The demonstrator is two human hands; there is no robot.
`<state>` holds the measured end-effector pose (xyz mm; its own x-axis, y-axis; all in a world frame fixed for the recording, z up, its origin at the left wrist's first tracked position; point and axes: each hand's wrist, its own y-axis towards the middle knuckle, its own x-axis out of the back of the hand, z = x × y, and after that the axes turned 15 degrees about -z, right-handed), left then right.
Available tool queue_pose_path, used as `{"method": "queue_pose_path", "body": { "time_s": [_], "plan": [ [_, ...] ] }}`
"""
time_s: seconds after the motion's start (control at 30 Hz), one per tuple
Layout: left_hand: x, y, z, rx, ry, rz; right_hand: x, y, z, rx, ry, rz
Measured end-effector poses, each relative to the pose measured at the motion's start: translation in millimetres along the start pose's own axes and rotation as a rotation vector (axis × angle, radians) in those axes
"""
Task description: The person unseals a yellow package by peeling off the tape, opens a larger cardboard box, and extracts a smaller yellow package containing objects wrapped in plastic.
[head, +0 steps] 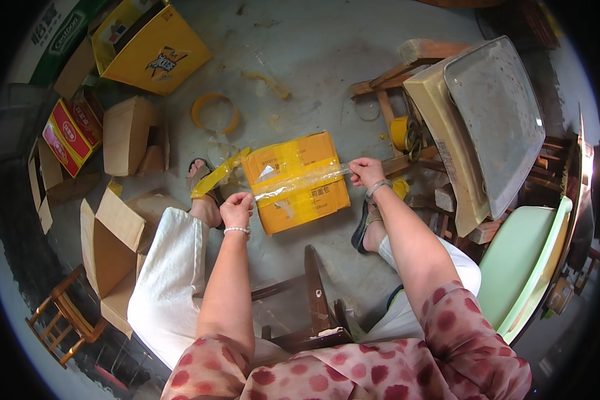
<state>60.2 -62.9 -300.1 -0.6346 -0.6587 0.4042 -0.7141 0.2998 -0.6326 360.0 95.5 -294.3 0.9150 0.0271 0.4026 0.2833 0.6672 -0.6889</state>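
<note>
A small cardboard box (280,220) wrapped in yellow tape rests on the floor between my feet, its top bearing printed writing. A strip of clear packing tape (305,177) stretches across the top. My right hand (366,172) pinches the strip's right end just beyond the box's edge. At the box's left edge, my left hand (237,210) has thumb and forefinger pressed together at the other end of the strip. A loose length of yellow tape (220,174) sticks out from the box's left side, over my sandalled foot.
A yellow tape ring (194,111) and tape scraps (270,84) lie on the floor ahead. Open cardboard boxes (117,240) and a yellow carton (155,55) stand to the left. Rightward are a wooden frame (386,112) bearing a grey tray (495,120), and a pale green basin (517,260).
</note>
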Motion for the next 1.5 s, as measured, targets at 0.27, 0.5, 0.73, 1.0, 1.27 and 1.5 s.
{"method": "queue_pose_path", "body": {
  "time_s": [0.27,0.5,0.73,1.0,1.27,1.5],
  "plan": [
    [8,10,16,0.044,-0.032,-0.012,-11,3,-3,0.057,-0.002,0.022],
    [9,14,21,0.03,-0.047,0.031,-11,7,-17,0.073,0.045,0.017],
    [7,24,30,0.033,-0.074,0.037,-19,15,-21,0.049,0.041,0.024],
    [2,29,39,0.098,-0.087,0.045,-23,18,-28,0.005,0.051,-0.008],
    [-2,35,45,0.142,-0.102,0.06,-28,17,-27,-0.027,0.004,-0.052],
    [-8,35,44,0.171,-0.097,0.086,-30,17,-29,-0.101,0.063,-0.068]
  ]
}}
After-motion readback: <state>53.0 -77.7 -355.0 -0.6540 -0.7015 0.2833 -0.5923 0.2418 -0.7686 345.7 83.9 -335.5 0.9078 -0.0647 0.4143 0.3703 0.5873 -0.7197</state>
